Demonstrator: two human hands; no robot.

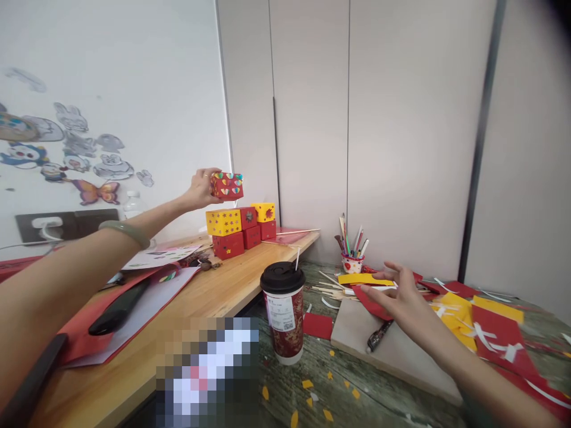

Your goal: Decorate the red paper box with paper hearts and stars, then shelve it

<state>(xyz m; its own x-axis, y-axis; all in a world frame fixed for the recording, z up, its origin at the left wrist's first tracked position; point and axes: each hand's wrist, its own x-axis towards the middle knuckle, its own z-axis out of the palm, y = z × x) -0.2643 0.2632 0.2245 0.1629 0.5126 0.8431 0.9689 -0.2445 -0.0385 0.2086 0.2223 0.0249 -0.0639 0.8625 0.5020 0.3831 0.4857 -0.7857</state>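
Raised over the wooden desk, my left hand (203, 189) grips a small red box (231, 191) covered in shiny heart stickers. Just below it stand stacked paper boxes: a yellow box with stars (223, 222) on a red box (229, 245), with more red ones and another yellow box (263, 212) beside them. My right hand (399, 288) hovers over a pale board (392, 351), its fingers apart and nothing in them. Beneath that hand are red paper and a dark patterned pen-like tool (379, 336).
A lidded paper coffee cup (283, 315) with a straw stands mid-table. Behind is a pen cup (352, 261). Yellow and red paper scraps (499, 333) cover the right side. Scissors-like black handles (120, 308) lie on red paper at left. A pixelated patch hides the lower middle.
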